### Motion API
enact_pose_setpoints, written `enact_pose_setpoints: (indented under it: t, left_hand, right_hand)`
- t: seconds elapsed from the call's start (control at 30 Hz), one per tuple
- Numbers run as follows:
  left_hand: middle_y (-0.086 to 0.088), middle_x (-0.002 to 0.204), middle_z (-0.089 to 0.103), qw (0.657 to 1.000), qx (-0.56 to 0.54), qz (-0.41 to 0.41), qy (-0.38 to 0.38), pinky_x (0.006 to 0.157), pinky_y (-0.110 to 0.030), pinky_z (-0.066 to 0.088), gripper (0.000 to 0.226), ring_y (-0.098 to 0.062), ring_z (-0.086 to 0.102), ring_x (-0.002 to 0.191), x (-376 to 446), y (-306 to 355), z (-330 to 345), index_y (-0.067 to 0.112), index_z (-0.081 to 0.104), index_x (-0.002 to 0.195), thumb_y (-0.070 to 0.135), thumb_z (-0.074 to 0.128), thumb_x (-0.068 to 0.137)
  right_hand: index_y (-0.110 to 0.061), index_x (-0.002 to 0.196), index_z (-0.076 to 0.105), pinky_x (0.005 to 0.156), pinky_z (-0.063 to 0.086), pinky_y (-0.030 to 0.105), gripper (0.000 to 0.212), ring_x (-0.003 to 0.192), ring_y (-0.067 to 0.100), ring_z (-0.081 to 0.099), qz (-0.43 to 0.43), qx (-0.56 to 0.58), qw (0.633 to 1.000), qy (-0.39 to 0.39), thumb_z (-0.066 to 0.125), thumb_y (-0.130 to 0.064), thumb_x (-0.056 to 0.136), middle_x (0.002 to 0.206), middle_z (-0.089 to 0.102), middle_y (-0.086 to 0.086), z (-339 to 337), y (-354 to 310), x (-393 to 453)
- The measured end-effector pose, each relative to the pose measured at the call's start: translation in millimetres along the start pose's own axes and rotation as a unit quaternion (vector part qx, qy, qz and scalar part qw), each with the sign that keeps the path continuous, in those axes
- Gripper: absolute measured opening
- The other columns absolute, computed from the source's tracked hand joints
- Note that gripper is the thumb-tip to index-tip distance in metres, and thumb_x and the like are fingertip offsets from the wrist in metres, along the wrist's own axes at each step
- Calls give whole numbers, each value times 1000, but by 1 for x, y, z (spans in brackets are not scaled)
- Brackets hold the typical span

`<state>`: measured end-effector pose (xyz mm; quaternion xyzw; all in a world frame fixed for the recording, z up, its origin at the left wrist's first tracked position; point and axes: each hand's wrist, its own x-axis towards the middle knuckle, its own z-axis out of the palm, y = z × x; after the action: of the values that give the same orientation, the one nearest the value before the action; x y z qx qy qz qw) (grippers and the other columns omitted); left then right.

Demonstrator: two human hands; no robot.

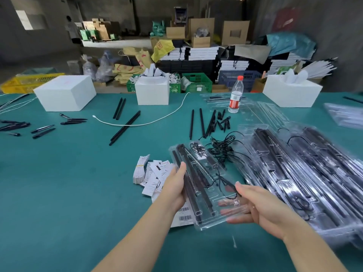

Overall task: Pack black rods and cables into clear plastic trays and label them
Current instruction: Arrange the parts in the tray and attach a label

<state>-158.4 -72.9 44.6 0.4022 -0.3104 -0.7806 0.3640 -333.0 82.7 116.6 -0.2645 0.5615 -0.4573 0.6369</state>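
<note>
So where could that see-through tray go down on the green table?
Bare green table lies left of the paper labels, below the scattered black rods. More lies near the front edge, between the arms. The right is crowded: a stack of packed trays, loose cables. Both the left hand and right hand hold the tray.

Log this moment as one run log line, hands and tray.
left hand: grips tray edge | right hand: holds tray from beneath | clear tray: rods, cable inside, lifted

Three white boxes [64,93] stood on the desk [68,183], with one water bottle [235,95], one white cord [141,122] and two hands [172,185].
</note>
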Motion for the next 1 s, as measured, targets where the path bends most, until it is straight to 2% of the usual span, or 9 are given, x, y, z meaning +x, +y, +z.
enact_pose_setpoints:
  t: [0.13, 0.23, 0.37, 0.47, 0.6, 0.67, 0.77, 0.87, 1.0]
  left_hand:
    - [-17, 110, 74, 999, 5, 6, 35, 80, -46, 60, 45, -33, 72, 101, 0, -11, 3, 11, 60, 129, 45, 49, 102]
    - [-14, 127, 67, 991, 104, 30, 76, 97, -49, 54, 55, -31, 66, 114, -3, -13, 9, 10, 54, 138, 50, 48, 101]
    - [-7, 155, 38, 894, 400, 155, 129, 120, -46, 28, 46, -23, 36, 143, -18, -12, 18, 25, 51, 144, 42, 51, 101]
    - [-1, 142, 48, 840, 484, 237, 61, 118, -37, 28, 36, -13, 39, 134, -45, -16, 31, 27, 61, 134, 39, 48, 103]
    - [10, 121, 67, 922, 339, 165, -82, 98, -37, 54, 32, -5, 62, 112, -77, -19, 47, 29, 61, 128, 42, 44, 105]
    - [6, 113, 72, 950, 271, 125, -88, 89, -37, 60, 27, -4, 68, 103, -81, -18, 49, 27, 63, 124, 39, 50, 103]
    - [-5, 107, 74, 972, 211, 90, -60, 78, -29, 61, 29, -6, 72, 95, -82, -15, 44, 21, 63, 126, 25, 63, 98]
    - [-15, 111, 70, 981, 178, 68, -44, 86, -35, 60, 40, -14, 72, 98, -80, -13, 33, 13, 60, 135, 19, 67, 96]
    - [-26, 109, 65, 982, 170, 78, -30, 84, -34, 60, 33, -21, 72, 100, -78, -11, 17, 18, 64, 128, 21, 67, 96]
  right_hand:
    - [-5, 135, 47, 58, 61, 46, 41, 95, 51, 68, -2, 66, 998, 17, 52, -28, 101, 128, 54, 36, 1, 2, 0]
    - [-5, 131, 50, 52, 60, 40, 33, 87, 50, 70, -19, 49, 996, 66, 50, -21, 103, 125, 54, 38, 0, 0, -4]
    - [-16, 128, 58, 53, 61, 40, 28, 81, 45, 73, -44, -40, 993, 100, 50, -25, 103, 126, 58, 9, 3, -3, -11]
    - [-38, 108, 70, 57, 61, 40, 23, 73, 37, 74, -97, -149, 977, 113, 49, -31, 104, 105, 70, 2, 13, -7, -17]
    - [-64, 97, 62, 53, 48, 20, 30, 55, 4, 63, -224, -442, 853, 164, 47, -38, 101, 66, 67, -17, 24, -6, -15]
    - [-51, 109, 63, 48, 35, 17, 21, 48, -2, 52, -225, -527, 802, 170, 47, -42, 99, 58, 58, -29, 29, 0, -10]
    - [-45, 115, 56, 59, 47, 27, 22, 54, 4, 52, -205, -527, 816, 124, 52, -41, 94, 74, 66, -17, 36, 12, -7]
    - [-55, 132, 41, 78, 53, 23, 58, 80, 1, 62, -212, -486, 847, 46, 64, -31, 84, 104, 65, -20, 40, 29, -10]
    - [-41, 136, 53, 94, 47, 13, 62, 104, 1, 65, -306, -388, 865, 87, 73, -11, 86, 124, 62, -24, 44, 66, -7]
